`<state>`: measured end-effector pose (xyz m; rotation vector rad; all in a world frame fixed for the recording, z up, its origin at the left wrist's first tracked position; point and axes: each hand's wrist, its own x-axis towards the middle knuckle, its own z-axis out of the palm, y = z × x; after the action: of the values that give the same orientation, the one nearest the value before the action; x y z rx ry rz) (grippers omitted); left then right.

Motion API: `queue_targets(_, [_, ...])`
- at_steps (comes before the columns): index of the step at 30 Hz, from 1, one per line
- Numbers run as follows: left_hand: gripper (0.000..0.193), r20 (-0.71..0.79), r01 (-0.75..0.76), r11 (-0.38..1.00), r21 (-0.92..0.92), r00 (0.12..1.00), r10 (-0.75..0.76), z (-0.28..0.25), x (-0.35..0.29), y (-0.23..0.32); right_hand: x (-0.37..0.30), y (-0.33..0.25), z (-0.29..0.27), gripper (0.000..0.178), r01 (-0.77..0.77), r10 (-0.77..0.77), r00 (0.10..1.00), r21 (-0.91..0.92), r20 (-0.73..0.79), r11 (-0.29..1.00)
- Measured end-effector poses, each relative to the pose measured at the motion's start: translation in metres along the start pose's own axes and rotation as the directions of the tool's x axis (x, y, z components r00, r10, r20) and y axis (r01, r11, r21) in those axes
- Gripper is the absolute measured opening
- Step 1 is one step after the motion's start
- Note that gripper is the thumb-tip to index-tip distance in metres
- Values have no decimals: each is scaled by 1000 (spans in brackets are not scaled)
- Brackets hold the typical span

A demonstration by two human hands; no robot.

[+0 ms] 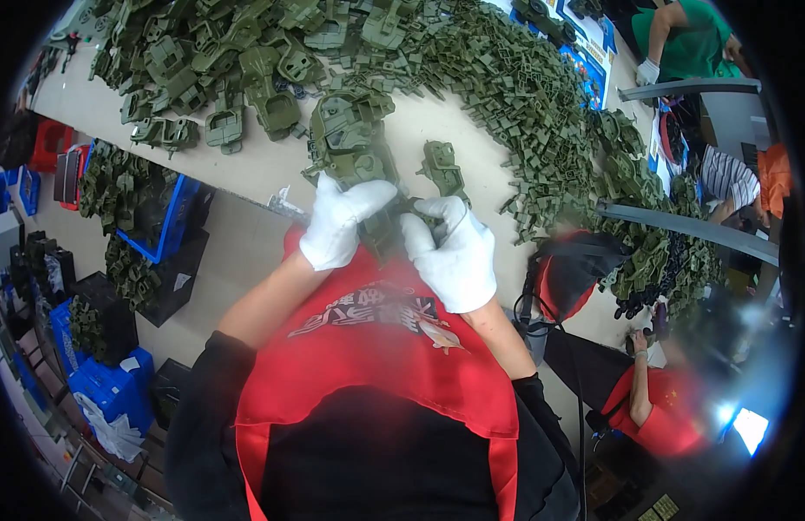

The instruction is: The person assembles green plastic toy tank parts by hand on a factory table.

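Both my hands wear white gloves and meet over the table's near edge. My left hand [340, 221] grips a dark green plastic toy vehicle part [381, 233] by its side, thumb stretched across it. Close by on the right, my right hand [455, 256] has its fingers curled in a pinch against the same part. Whatever small piece lies between those fingers is mostly hidden. Just beyond my hands sit larger green vehicle bodies [350, 130], partly overlapping the held part in view. A single green part [442, 167] lies on the table beyond my right hand.
Big green vehicle shells [263, 82] are heaped at the far left, and many small green pieces [481, 87] spread to the right. Blue crates [164, 221] stand at the left. A black and red bag [576, 269] is on the right. Other people work at the right.
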<state>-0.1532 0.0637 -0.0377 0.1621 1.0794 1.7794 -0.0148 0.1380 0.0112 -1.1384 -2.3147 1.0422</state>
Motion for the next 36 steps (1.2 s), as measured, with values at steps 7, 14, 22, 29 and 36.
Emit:
queue_targets(7, [17,5,-95,995,-10,995,95,5,-14,0,3,5,11,14,-116,133,991,337,-26,934])
queue_targets(14, [17,64,-142,989,33,988,139,3,2,5,6,8,15,14,-264,252,964,413,84,872])
queue_targets(22, [32,-4,174,982,-73,985,-175,-15,24,-2,53,136,24,41,-218,224,962,-55,158,974])
queue_targets(29, [72,93,25,996,86,995,-33,-25,30,-18,73,212,49,35,-231,246,963,134,-106,964])
queue_targets(36, [90,105,-94,978,189,992,75,-21,27,-25,54,-4,-18,30,356,-372,910,-116,-183,927])
